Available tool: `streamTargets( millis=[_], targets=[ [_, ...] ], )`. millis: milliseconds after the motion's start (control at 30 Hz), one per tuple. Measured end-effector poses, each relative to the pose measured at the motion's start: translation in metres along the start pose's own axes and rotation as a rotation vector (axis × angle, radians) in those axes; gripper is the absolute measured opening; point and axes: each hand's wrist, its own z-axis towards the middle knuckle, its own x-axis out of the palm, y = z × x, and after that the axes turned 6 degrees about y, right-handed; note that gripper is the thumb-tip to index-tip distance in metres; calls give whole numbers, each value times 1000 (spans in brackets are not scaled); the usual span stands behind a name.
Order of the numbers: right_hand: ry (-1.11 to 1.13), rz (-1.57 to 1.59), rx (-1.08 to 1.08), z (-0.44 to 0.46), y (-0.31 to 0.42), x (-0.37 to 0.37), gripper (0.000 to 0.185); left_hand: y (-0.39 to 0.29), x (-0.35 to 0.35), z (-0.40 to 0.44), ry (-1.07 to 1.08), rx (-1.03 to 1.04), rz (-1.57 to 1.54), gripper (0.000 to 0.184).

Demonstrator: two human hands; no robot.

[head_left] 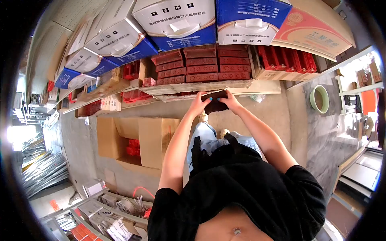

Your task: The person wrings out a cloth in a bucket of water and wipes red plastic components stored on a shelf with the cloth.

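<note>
In the head view, a dark brown, block-like piece [217,103] is held between both hands, low in front of the shelf. My left hand [199,104] grips its left side, and my right hand [230,103] grips its right side. Both thumbs rest on the top face; the underside and the other fingers are mostly hidden. Just beyond the hands is an open cardboard carton [201,86] on the shelf. Stacked inside it in rows are several red plastic boxes [202,69] with round marks on their sides.
Blue-and-white cartons [173,28] line the upper shelf. Further red boxes [286,60] fill a carton to the right. An open cardboard box [152,142] with red pieces inside stands on the floor at left. A green bucket [319,99] stands at right. Packed shelving [120,205] lies behind.
</note>
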Motion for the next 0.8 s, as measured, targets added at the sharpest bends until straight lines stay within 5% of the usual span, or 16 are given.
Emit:
streamTargets(
  millis=[100, 233, 333, 633, 800],
  targets=[
    [-84, -58, -95, 23, -2, -3, 42, 6, -15, 20, -62, -100, -215, 30],
    [-76, -96, -71, 59, -2, -16, 39, 49, -40, 62, -288, 124, 293, 16],
    [-122, -209, -19, 70, 23, -18, 42, 63, -64, 92, -328, 80, 480, 14],
    [-262, 14, -54, 110, 22, -32, 64, 58, -89, 141, 245, -323, 811, 47],
    [-261, 35, 1, 111, 34, -30, 70, 55, -87, 155, 414, -335, 966, 37]
  ],
)
